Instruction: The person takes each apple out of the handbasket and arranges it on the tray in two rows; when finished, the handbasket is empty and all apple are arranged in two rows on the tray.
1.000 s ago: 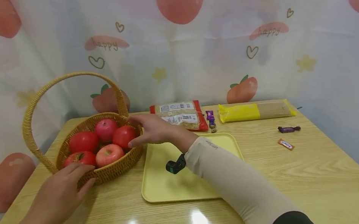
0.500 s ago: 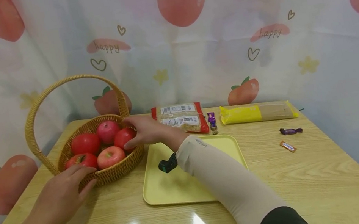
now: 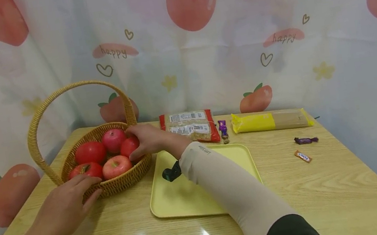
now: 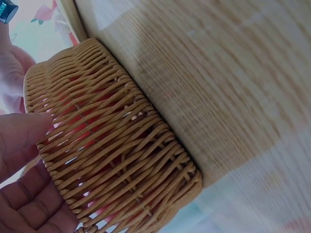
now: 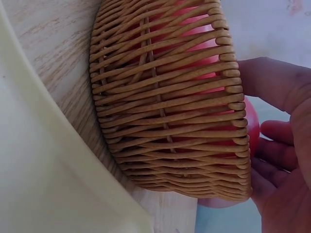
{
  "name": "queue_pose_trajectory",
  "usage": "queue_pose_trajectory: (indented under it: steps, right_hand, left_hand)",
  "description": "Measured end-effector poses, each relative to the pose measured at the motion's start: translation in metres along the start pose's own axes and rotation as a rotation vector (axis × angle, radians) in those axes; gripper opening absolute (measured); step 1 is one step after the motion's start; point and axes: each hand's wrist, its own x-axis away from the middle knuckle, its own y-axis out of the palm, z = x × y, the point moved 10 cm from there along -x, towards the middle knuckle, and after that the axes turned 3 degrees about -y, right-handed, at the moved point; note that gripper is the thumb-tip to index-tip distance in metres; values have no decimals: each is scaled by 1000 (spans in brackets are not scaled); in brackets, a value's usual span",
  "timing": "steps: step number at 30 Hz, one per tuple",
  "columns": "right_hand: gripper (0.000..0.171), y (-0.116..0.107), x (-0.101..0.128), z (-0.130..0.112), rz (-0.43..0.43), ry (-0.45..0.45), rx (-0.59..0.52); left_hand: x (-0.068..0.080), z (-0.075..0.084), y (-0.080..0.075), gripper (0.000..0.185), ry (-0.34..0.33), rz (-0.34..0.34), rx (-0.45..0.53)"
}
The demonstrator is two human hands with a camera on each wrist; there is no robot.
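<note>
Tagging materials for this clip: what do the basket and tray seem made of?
Basket: woven wicker or a plastic imitation, slight sheen; interlaced strands show in both wrist views. Tray: probably smooth plastic, satin finish; even yellow colour and rounded corners suggest it.

Fruit (image 3: 116,167) in basket (image 3: 129,180) — tray (image 3: 180,203) right

Head cam: worn on my head, facing forward and down, widest of the three; takes in table (image 3: 342,184), curtain (image 3: 195,60), my left hand (image 3: 63,203) and right hand (image 3: 149,139). Left wrist cam: close up on the basket (image 4: 112,141) from outside, rolled so the tabletop runs diagonally. Right wrist cam: just as near, rolled sideways, tray (image 5: 39,160) along one edge. All three share basket; head and right wrist share tray.
</note>
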Motion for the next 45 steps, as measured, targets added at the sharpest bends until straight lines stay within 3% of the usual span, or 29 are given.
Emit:
queue_pose_trajectory:
  steps: [21, 29, 36, 45]
  right_hand:
    - [61, 16, -17, -9, -97, 47, 238]
    - [53, 14, -16, -4, -55, 60, 181]
    - [63, 2, -10, -1, 20, 46, 140]
    - [64, -11, -5, -2, 60, 54, 47]
  left_hand:
    - [2, -2, 1, 32, 0, 11, -7]
    - [2, -1, 2, 29, -11, -4, -10]
    - [2, 0, 3, 27, -14, -7, -7]
    - [1, 0, 2, 27, -2, 12, -8]
